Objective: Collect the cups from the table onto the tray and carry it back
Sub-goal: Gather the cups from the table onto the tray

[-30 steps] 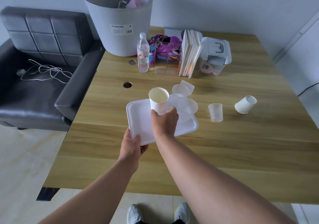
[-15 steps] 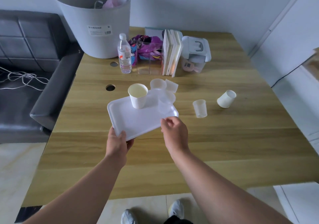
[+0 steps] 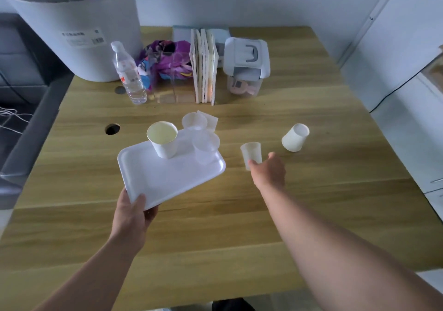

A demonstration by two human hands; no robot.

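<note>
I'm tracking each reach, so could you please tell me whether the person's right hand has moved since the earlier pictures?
Yes. The right hand left the white plastic tray and moved right across the wooden table to the small translucent cup.

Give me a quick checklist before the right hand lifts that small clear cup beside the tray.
1. Left hand grips the tray at its near corner: ok.
2. Paper cup upright on the tray: ok.
3. Right hand at the small clear cup: ok; fingers closed on it: cannot tell.
4. Small clear cup upright on the table: ok.
5. Bare tray space for it: ok.
6. All cups collected: not ok; the tipped paper cup remains on the table.
</note>
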